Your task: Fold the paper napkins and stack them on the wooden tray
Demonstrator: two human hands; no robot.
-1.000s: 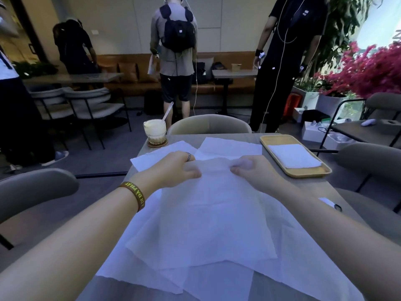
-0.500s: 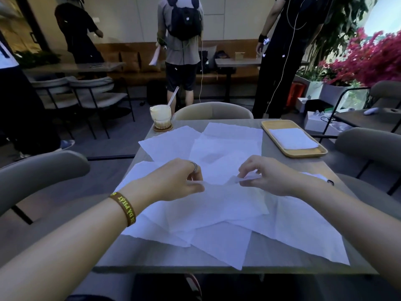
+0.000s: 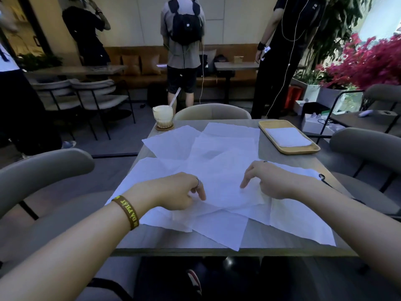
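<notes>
Across the grey square table (image 3: 268, 152) white paper napkins (image 3: 221, 153) are spread, the topmost touched by the relaxed right hand (image 3: 269, 181) and by the left hand (image 3: 175, 192), whose grip cannot be told, while one folded white napkin (image 3: 287, 136) is held in the yellow wooden tray (image 3: 301, 150).

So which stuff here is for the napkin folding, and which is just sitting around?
For the job: loose napkins, wooden tray, folded napkin lying on it, left hand and right hand, both touching the napkins.
Just lying about: drink with straw, coaster, pink flowers, chair.
</notes>
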